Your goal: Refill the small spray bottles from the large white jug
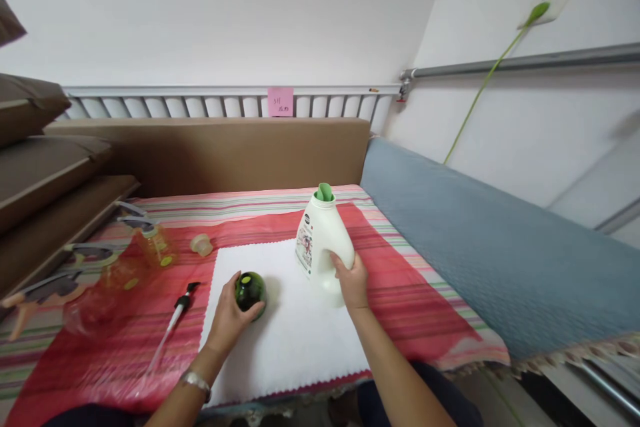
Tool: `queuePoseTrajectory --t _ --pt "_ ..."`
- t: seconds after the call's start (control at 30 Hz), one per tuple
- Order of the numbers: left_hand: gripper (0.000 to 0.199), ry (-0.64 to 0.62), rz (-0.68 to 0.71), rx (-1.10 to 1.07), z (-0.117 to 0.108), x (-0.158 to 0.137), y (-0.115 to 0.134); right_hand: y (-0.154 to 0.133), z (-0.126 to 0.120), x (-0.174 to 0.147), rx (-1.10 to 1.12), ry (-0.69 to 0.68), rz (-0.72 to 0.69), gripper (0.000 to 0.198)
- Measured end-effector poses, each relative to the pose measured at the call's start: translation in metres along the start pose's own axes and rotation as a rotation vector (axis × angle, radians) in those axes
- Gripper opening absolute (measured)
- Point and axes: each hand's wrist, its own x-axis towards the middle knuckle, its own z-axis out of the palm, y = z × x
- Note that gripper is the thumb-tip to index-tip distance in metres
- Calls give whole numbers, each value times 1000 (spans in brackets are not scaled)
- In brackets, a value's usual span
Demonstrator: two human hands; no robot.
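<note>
My left hand (233,312) is closed around a dark green bottle (251,292), seen from above with its neck uncapped. It stands on a white cloth (270,353). Through the handle of a white detergent jug (316,240) go the fingers of my right hand (353,280). The jug has a printed label and a green spout in its mouth, and it rests on the cloth or just above it; I cannot tell which. Left of the cloth lies a black pump head (183,301) with a long clear tube. Beyond it is a translucent cap (201,245).
Several clear orange spray bottles (159,245) stand at the left on the red striped cover (400,280). Brown boxes (45,167) are stacked behind them. A long cardboard panel (240,153) closes off the back, and a blue padded bolster (480,247) runs along the right.
</note>
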Motion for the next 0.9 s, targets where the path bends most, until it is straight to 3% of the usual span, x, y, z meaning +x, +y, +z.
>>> queuePoseTrajectory --t 0.37,0.7,0.9 --pt "80 10 8 -41 3 -1 -7 3 -15 -1 51 -159 -41 48" --pt "81 8 24 -43 6 -2 -9 -18 4 -23 -5 -154 -1 38" --pt "80 15 30 -38 4 -4 -5 -9 2 -33 -33 -184 18 40"
